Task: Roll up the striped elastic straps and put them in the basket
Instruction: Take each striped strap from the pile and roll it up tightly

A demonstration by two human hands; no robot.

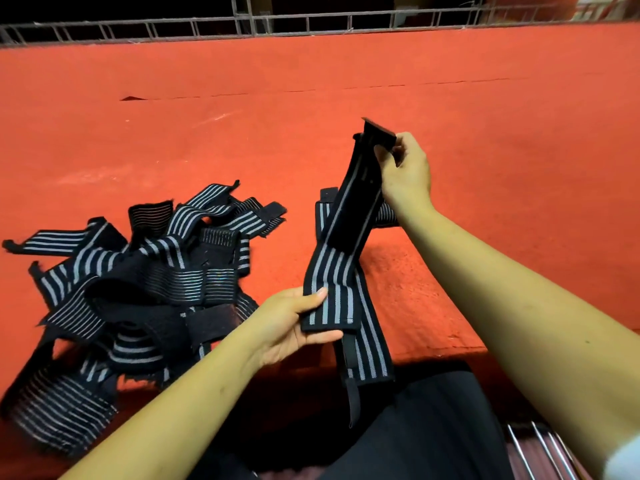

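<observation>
A black elastic strap with grey stripes (334, 271) is stretched upright between my two hands over the red surface. My left hand (294, 323) grips its lower end, thumb on the striped face. My right hand (405, 168) pinches its upper black tab end. Under it lies another striped strap (372, 355), running down over the table edge. A tangled pile of several more striped straps (145, 282) lies to the left. No basket is in view.
The red cloth-covered surface (346, 81) reaches back to a metal grid rail (311, 22). Its front edge runs just before my lap, covered in dark clothing (415, 427). Metal bars (540, 448) show at the bottom right.
</observation>
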